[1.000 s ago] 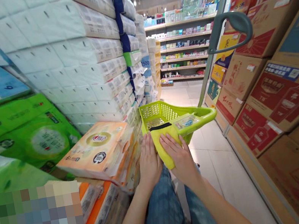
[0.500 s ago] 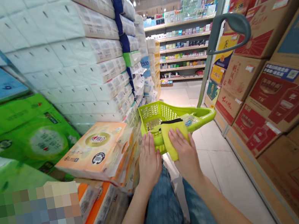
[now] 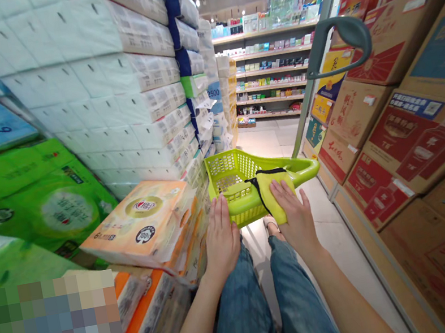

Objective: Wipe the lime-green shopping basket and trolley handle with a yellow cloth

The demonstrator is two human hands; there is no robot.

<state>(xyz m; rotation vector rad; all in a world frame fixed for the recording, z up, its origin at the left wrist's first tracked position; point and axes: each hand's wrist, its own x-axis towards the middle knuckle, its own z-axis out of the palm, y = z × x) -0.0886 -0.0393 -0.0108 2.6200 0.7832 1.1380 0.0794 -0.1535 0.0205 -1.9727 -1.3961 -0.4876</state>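
A lime-green plastic shopping basket (image 3: 246,205) with perforated sides is in front of my knees, its long handle part pointing right. My left hand (image 3: 221,238) rests at its near left corner, fingers stretched out and touching the rim. With my right hand (image 3: 296,219) I press a yellow cloth (image 3: 271,206) with black edging onto the near right rim, at the base of the handle. The fingers lie fairly straight over the cloth, which drapes over the rim. The underside of the cloth and the rim beneath it are hidden.
White tissue packs (image 3: 102,73) are stacked high at left, with an orange tissue pack (image 3: 140,215) close by my left arm. Cartons (image 3: 407,139) line the right side. A grey handle (image 3: 355,40) on a pole juts out there. Stocked shelves (image 3: 267,55) stand farther back.
My right hand and the yellow cloth have slid right along the basket rim toward the handle, uncovering the middle of the near rim. My left hand has stayed at the left corner.
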